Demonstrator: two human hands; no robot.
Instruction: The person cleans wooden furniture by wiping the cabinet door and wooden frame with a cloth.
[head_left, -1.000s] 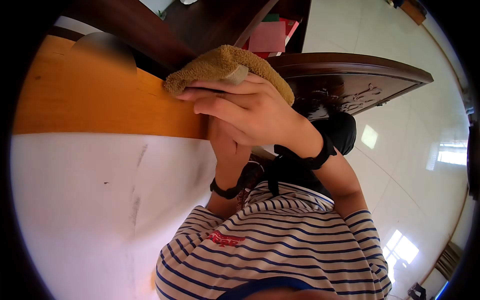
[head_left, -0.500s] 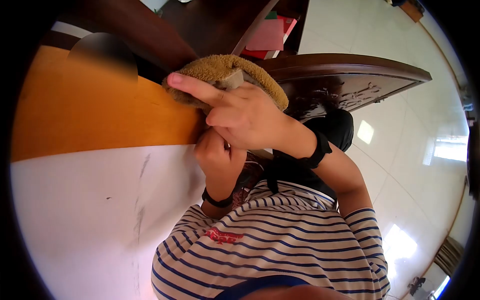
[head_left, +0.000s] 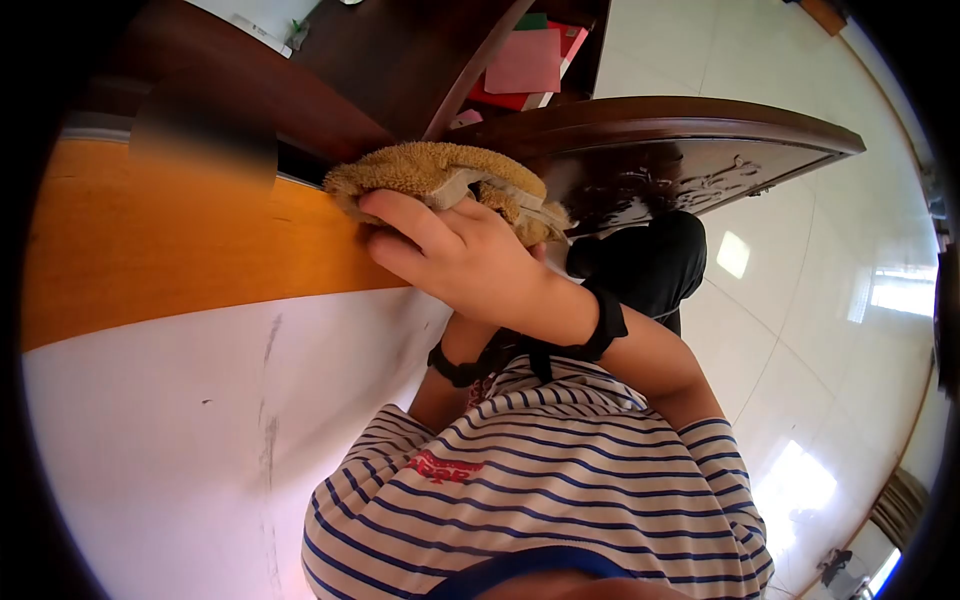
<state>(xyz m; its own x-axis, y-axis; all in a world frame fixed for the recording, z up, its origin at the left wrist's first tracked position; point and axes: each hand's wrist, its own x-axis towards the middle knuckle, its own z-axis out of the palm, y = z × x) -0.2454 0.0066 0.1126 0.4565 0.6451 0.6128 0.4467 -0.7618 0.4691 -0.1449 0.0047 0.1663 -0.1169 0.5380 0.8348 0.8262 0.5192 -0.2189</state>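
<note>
A brown terry cloth point(head_left: 430, 168) with a pale tag lies bunched against the end of an orange-brown wooden ledge point(head_left: 180, 240), beside dark wood. My right hand point(head_left: 475, 262) is closed on the cloth, its fingers bent over the near side. Beneath it is my left hand point(head_left: 468, 338); only the part near the wrist shows clearly, and its fingers are hidden behind my right hand. Both wrists wear black bands.
A carved dark wooden panel point(head_left: 660, 185) extends to the right. Behind the cloth, red and pink folders point(head_left: 525, 62) sit in a dark compartment. The white wall point(head_left: 150, 430) is below the ledge, and glossy pale floor tiles point(head_left: 770, 270) lie on the right.
My right index finger, stretched out before, is now bent on the cloth. The cloth has shifted slightly down and left. My left hand, a visible fist half a second ago, has moved behind my right.
</note>
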